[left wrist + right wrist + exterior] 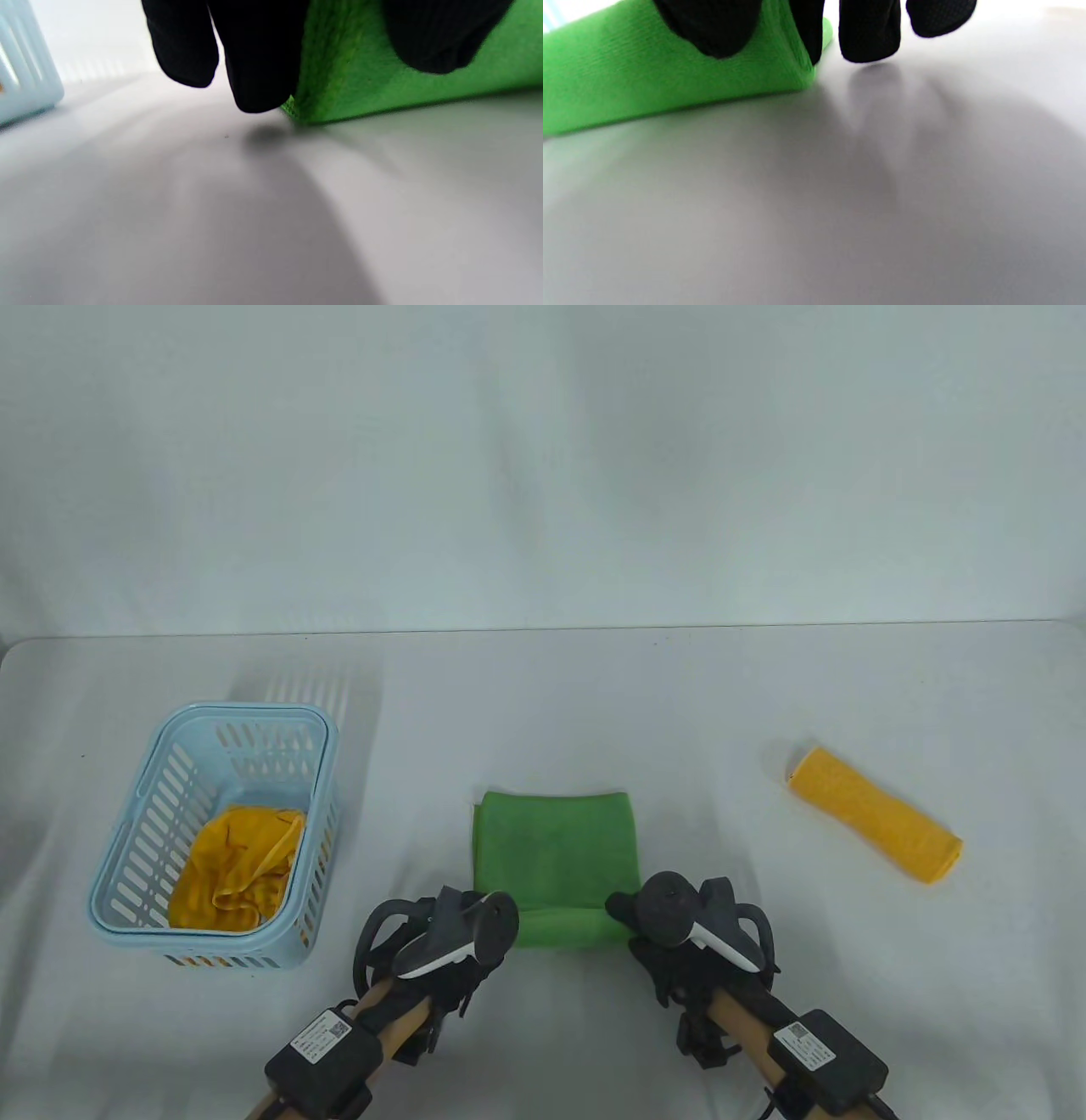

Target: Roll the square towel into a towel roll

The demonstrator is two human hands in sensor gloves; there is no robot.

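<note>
- Towel (556, 857), green and folded, is lying flat on the white table (543, 695) near its front middle, with its near edge sitting right between the two gloved hands.
- The left hand (458, 937) is gripping the near left corner of the cloth; in the left wrist view a thumb (441, 34) is lying on the front of the lifted green edge (360, 76) while a finger (258, 55) is curling at its end, so the hand is pinching the towel.
- The right hand (679, 925) is pinching the near right corner in the same way; in the right wrist view one fingertip (712, 25) is pressing on the green fabric (649, 84) and two other fingers (869, 29) are hanging just beside its end, above the table.
- The near edge is standing up as a low rolled band running left to right, and the flat remainder is stretching away from the person.
- Both forearms are coming in from the bottom edge and angling inward, with the trackers on the backs of the hands facing up.
- A light blue basket (136, 848) is holding a crumpled yellow cloth (233, 869) well to the left, and a rolled yellow towel (874, 813) is lying diagonally well to the right.
</note>
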